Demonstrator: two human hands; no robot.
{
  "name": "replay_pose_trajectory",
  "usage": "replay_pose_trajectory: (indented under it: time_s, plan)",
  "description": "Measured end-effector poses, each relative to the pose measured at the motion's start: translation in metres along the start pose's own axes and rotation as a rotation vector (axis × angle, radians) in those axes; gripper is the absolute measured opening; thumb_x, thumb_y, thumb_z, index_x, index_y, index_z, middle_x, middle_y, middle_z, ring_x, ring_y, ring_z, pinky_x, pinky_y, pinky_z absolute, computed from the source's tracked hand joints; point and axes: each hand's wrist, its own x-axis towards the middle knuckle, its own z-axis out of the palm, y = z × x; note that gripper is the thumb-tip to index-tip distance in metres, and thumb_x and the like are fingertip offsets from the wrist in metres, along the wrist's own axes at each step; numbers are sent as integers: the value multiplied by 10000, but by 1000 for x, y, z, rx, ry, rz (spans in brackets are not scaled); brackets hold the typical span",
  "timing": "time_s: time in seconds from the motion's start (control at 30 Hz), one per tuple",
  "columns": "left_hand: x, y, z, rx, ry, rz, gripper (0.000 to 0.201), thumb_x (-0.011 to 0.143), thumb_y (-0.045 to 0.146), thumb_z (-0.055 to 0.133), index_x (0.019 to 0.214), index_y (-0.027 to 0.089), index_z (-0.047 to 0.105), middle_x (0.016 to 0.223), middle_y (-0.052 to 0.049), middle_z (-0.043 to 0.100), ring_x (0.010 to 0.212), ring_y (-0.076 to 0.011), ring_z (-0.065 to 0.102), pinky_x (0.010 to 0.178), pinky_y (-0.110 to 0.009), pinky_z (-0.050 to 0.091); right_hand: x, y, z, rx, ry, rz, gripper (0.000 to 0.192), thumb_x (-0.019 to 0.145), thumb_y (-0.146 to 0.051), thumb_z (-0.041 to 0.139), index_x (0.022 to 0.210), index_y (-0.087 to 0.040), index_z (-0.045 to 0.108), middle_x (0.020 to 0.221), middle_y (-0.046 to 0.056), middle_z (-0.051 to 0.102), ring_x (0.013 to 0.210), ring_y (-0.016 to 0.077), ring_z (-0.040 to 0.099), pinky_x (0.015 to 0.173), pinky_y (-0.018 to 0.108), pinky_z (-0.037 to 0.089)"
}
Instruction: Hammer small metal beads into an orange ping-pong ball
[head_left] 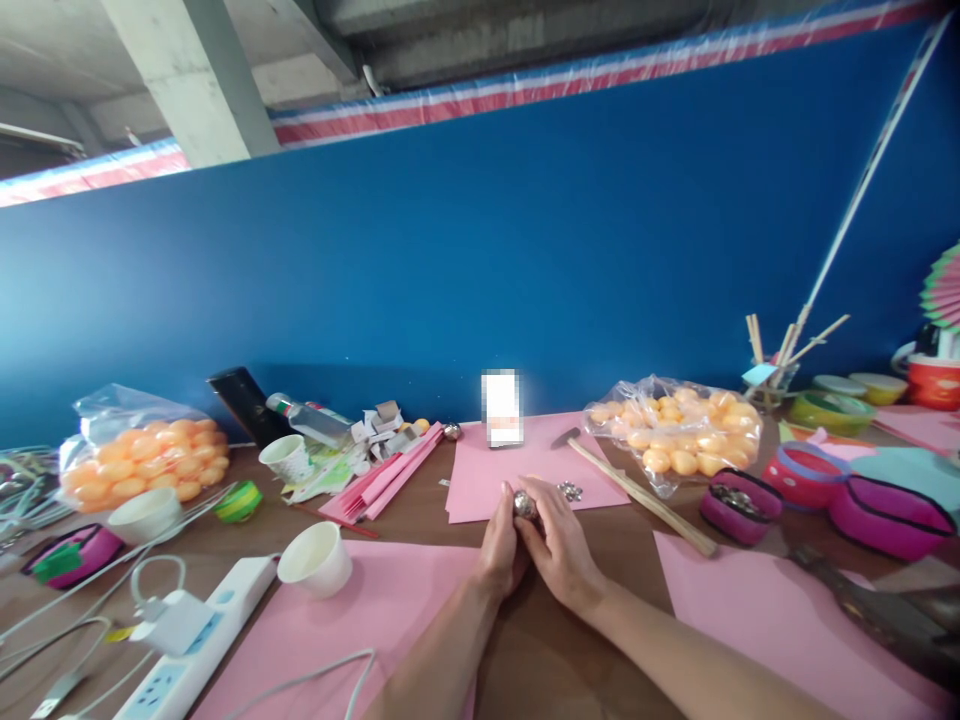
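My left hand (498, 550) and my right hand (559, 545) meet at the middle of the brown table, both closed around a small shiny silver ball (524, 504). They rest at the near edge of a pink paper sheet (480, 480). A second small silver piece (570, 490) lies on that sheet just beyond my right hand. A wooden-handled hammer (637, 495) lies diagonally to the right of my hands.
Bags of orange balls sit at right (675, 430) and far left (142, 465). White paper cups (315, 560), a power strip (195, 650) with cables, folded pink paper strips (390, 475), magenta pouches (889, 515), bowls (825, 408) and a blue wall (525, 250) surround the spot.
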Motion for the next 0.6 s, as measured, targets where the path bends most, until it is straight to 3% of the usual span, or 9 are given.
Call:
replay_pose_trajectory:
  time_s: [0.17,0.3,0.4,0.6]
  plan:
    - [-1,3,2,88,15,20,363,741,461,512,875,137,607,836,-69,624,825,-190,578,820,-333,406,-1,0,0,16,40,32,344,821,-186,397,1163,-200,439,1171,95,486,1118,215,425,952,421,375]
    - [3,6,-5,99,74,54,165,698,304,599,772,157,579,767,-28,600,732,-147,571,723,-279,431,0,1,-1,28,66,80,319,829,-199,389,1143,-193,445,1155,98,489,1086,209,447,913,397,411]
    - [6,7,-10,93,99,94,123,657,208,628,750,159,564,719,-6,576,680,-108,547,651,-217,421,0,2,0,23,72,97,306,839,-203,385,1139,-192,442,1152,94,488,1081,203,446,926,395,394]
    - [8,10,-9,176,200,143,228,685,345,611,646,137,524,575,21,499,490,-51,438,463,-164,333,-1,4,0,36,76,71,318,844,-214,390,1160,-184,416,1162,103,474,1104,209,425,943,407,371]
